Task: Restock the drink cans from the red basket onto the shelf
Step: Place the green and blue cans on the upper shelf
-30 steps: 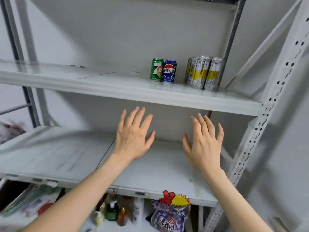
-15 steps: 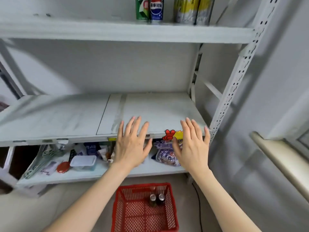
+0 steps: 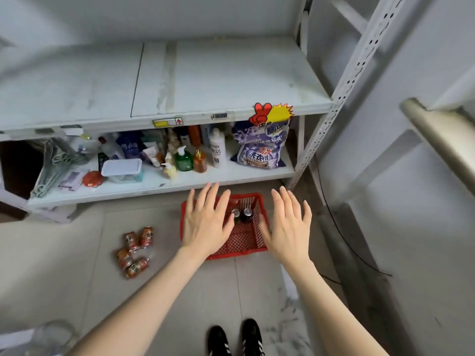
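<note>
The left hand [image 3: 205,223] and right hand [image 3: 289,228] hover above the basket [image 3: 244,244], fingers spread and holding nothing. The basket sits on the floor [image 3: 64,253] before the shelf [image 3: 218,80]. Two cans [image 3: 241,214] stand upright near the basket's far edge.

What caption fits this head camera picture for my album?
Left hand and right hand hover open above the red basket holding two cans.

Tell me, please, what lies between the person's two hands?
Head view: two upright dark metal drink cans inside the red plastic basket, between left hand and right hand.
</note>
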Tool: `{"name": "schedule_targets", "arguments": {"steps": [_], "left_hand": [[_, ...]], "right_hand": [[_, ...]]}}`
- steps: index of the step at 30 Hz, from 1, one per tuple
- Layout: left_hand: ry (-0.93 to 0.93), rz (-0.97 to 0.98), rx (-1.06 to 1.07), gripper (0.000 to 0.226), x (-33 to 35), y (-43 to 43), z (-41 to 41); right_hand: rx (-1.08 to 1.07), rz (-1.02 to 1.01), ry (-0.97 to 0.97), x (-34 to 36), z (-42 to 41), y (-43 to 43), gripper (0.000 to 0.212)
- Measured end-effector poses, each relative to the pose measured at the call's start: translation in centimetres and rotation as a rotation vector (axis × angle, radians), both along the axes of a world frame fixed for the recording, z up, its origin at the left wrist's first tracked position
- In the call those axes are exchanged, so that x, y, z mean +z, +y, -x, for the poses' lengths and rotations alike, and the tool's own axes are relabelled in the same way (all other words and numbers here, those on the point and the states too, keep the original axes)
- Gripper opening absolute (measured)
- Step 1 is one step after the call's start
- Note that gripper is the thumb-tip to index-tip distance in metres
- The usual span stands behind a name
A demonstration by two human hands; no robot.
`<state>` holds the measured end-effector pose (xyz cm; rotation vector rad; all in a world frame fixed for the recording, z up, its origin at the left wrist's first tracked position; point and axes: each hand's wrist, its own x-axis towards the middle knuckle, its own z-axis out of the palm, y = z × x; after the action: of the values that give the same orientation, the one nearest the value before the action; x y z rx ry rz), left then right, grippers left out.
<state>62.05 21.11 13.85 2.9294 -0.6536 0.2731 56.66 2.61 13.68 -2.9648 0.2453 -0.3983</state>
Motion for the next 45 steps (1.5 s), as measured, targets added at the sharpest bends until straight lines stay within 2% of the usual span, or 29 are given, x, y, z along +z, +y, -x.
{"name": "schedule_targets", "arguments": {"steps": [9, 18, 30, 37, 45], "left_hand": [[0.213, -0.113, -0.002, 0.058, -8.8, 1.2, 1.7], [0.35, -0.183, -0.018, 0.057, -16.8, 0.9, -1.5], [0.485, -0.265, -0.007, 0.06, -28.4, -3.3, -10.0], [0.517, -0.259, 0.03, 0.064, -38.6, -5.4, -16.2], [0.562, -0.266, 0.012, 0.067, -51.0, -6.3, -21.0]], "right_hand": [[0.006, -0.053, 0.224, -8.9, 2.8, -0.4, 0.066], [0.002, -0.092, 0.352, -16.7, 0.8, -0.5, 0.062], [0.008, -0.173, 0.464, -28.6, -8.3, -4.0, 0.067], [0.037, -0.237, 0.517, -39.1, -14.9, -6.2, 0.073], [0.009, -0.373, 0.523, -51.1, -19.0, -4.8, 0.074]]}}
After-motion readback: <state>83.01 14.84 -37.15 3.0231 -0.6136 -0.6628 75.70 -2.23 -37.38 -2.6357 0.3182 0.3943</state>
